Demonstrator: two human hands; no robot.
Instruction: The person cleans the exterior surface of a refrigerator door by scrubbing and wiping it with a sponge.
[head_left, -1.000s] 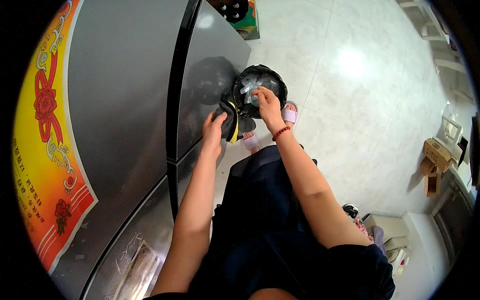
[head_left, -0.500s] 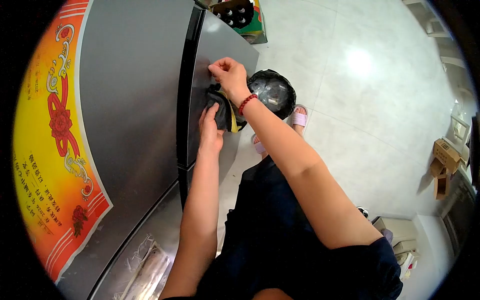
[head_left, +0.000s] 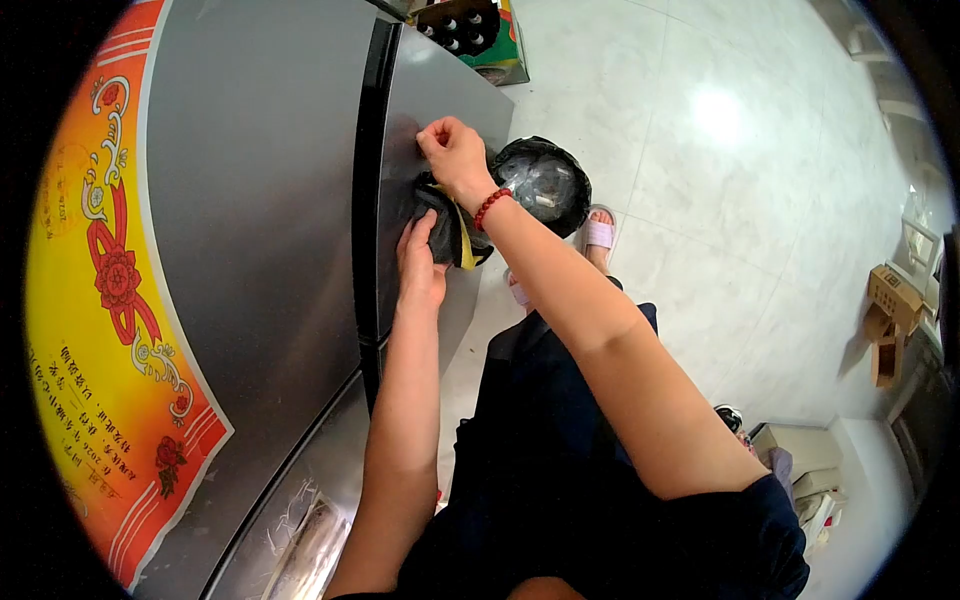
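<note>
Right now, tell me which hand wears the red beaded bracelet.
The right hand: the red beaded bracelet circles its wrist, while the left hand, holding the soft black-and-yellow item, has a bare wrist.

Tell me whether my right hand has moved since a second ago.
Yes: your right hand has moved left, from over the bin to beside the grey panel.

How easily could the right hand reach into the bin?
Probably easily, yes: the right hand looks close to the bin, and nothing seems to cover its open top.
</note>
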